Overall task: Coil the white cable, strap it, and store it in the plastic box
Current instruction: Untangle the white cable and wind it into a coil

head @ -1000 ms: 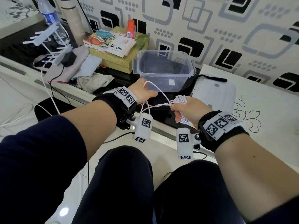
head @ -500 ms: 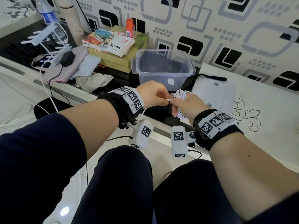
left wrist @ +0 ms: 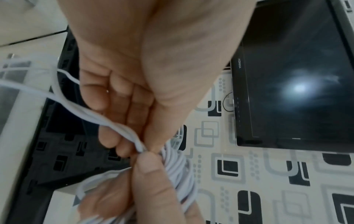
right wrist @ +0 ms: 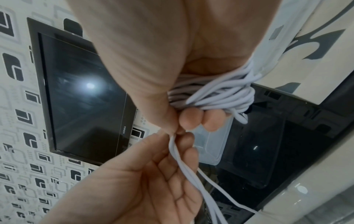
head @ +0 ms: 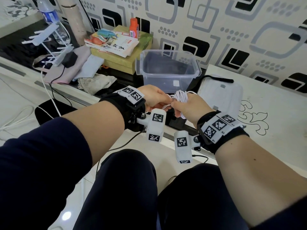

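The white cable sits as a bundle of loops in the right hand, whose grip is clamped around it: in the right wrist view the fingers curl over the stacked turns and the thumb presses in beside them. The bundle's long axis runs roughly up and away from the person, with the top of the loops standing clear above the fist. The left hand meets the right one knuckle to knuckle, just left of the bundle. Its grip is closed too, thumb and forefinger pinching a few loose strands where they leave the coil; the left wrist view shows these strands trailing off past its fingers, and the right wrist view shows them hanging down below the hands.

So the free tail lies to the left of the bundle, and the left hand is the nearer one to feed it. Coiling looks close to done, though slack remains.

The plastic box stands open on the desk directly beyond the bundle, near it. Its lid lies just right of the bundle, with a black strap resting across the lid's far edge. The right hand is the closer to that strap, yet it is occupied, so I judge the left should fetch it once the tail is wound.
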